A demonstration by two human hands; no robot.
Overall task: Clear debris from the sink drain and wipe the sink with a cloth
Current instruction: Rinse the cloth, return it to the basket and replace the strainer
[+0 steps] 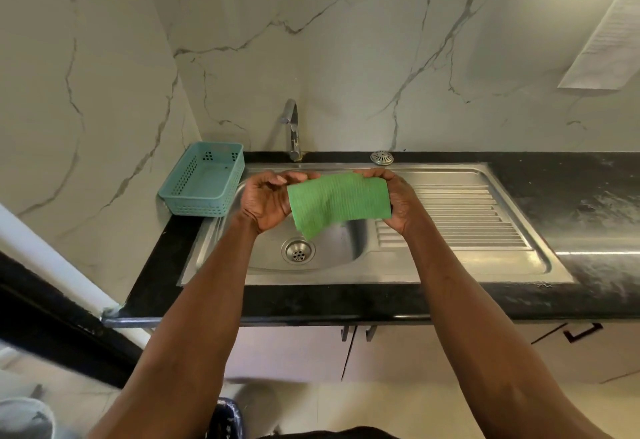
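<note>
A green ribbed cloth (pixel 337 202) is stretched in the air above the steel sink bowl (pixel 341 248). My left hand (pixel 265 199) grips its left edge, fingers curled over the top. My right hand (pixel 394 197) pinches its right edge. One corner of the cloth hangs down towards the round drain (pixel 298 250), which shows its perforated holes; I cannot tell whether debris lies in it. A loose drain strainer cap (pixel 382 157) lies on the counter behind the sink.
A teal plastic basket (pixel 204 180) sits on the sink's left rim. The tap (pixel 292 130) stands behind the bowl. A ribbed draining board (pixel 457 216) lies to the right, set in a black counter (pixel 571 196). Marble wall behind; cupboards below.
</note>
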